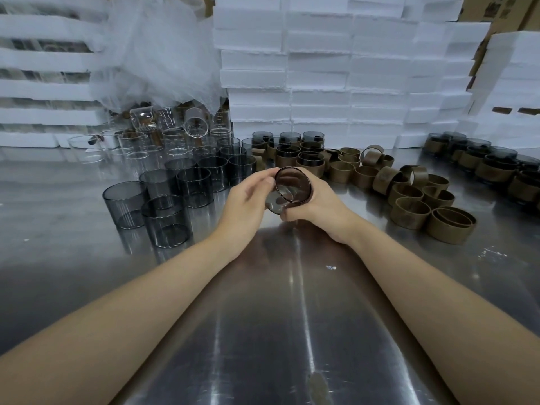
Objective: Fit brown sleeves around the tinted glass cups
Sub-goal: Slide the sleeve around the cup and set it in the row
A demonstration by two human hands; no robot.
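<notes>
Two bare forearms reach out over a steel table [292, 317], whose brushed top shows streaks of reflected light. Just above it, both hands meet around one tinted glass cup [292, 185], tipped on its side so the open mouth faces the camera. The right hand [318, 206] wraps the cup's wall from the right and below, with the thumb curled under it. The left hand [248, 197] closes on the cup's left side, fingertips at the rim. The palms hide most of the wall, so whether a sleeve already sits on this cup cannot be told.

Left of the hands stand bare tinted cups [163, 200], upright and close together. To the right lie loose brown sleeves [409, 200], most on edge like rings, a few tipped over. Just behind the hands is a cluster of sleeved cups [309, 159], and a second group [482, 165] runs along the far right. Clear glasses [146, 141] crowd the far left under a heap of white netting [157, 54]. Stacked white foam blocks [321, 68] wall off the back, with cardboard cartons [511, 10] at the top right corner.
</notes>
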